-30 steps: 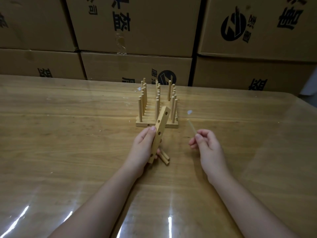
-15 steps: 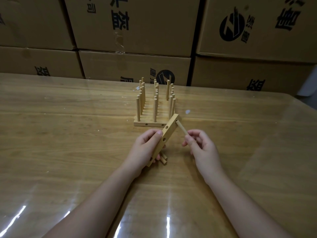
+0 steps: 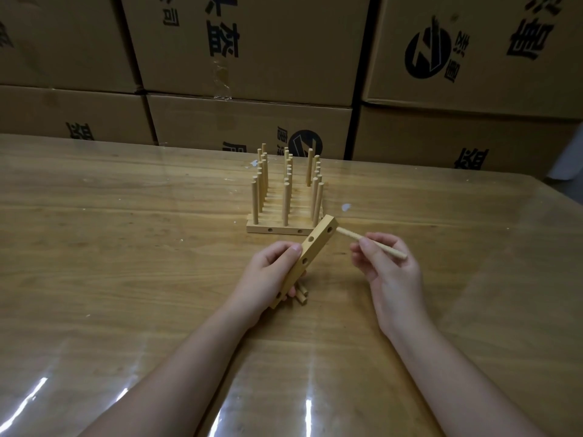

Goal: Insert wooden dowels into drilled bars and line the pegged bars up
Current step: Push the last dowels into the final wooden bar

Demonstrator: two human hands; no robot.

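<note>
My left hand (image 3: pixel 268 275) grips a drilled wooden bar (image 3: pixel 307 257), tilted with its upper end pointing up and right. My right hand (image 3: pixel 385 266) pinches a wooden dowel (image 3: pixel 372 244) whose left tip sits at the bar's upper end, beside the top hole. Whether the tip is in a hole I cannot tell. A few loose dowels (image 3: pixel 301 293) lie on the table under the bar, partly hidden by my left hand. Behind stands a row of pegged bars (image 3: pixel 285 197) packed side by side, dowels upright.
The wooden table (image 3: pixel 126 247) has a glossy transparent cover. Stacked cardboard boxes (image 3: pixel 246 52) form a wall along its far edge. A small white scrap (image 3: pixel 346 207) lies right of the pegged bars.
My left hand has tilted the bar's top further right. My right hand brought the dowel to the bar's upper end, then slid back along the dowel, so more of it shows.
</note>
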